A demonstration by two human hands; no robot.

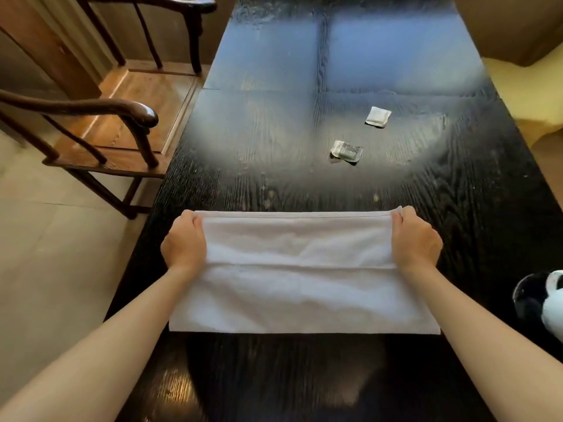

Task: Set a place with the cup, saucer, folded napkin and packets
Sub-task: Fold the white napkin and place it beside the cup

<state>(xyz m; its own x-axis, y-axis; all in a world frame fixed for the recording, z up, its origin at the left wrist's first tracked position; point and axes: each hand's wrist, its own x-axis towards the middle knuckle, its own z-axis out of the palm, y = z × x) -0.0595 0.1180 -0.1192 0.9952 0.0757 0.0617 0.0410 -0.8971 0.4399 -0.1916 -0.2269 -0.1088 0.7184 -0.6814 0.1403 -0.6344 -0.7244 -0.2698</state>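
Note:
A white napkin [300, 275] lies spread wide on the dark wooden table [274, 184], with a crease running across its middle. My left hand [184, 242] grips its far left corner and my right hand [416, 239] grips its far right corner, both pinching the far edge. Beyond the napkin lie two small packets: a grey and white packet [346, 151] and a white packet [378, 116] further back. At the right edge a dark saucer [527, 296] shows, with a white cup [555, 318] on it, mostly cut off by the frame.
Two wooden armchairs [122, 117] stand along the table's left side on a pale tiled floor. A yellowish surface [530, 92] lies past the table's right edge.

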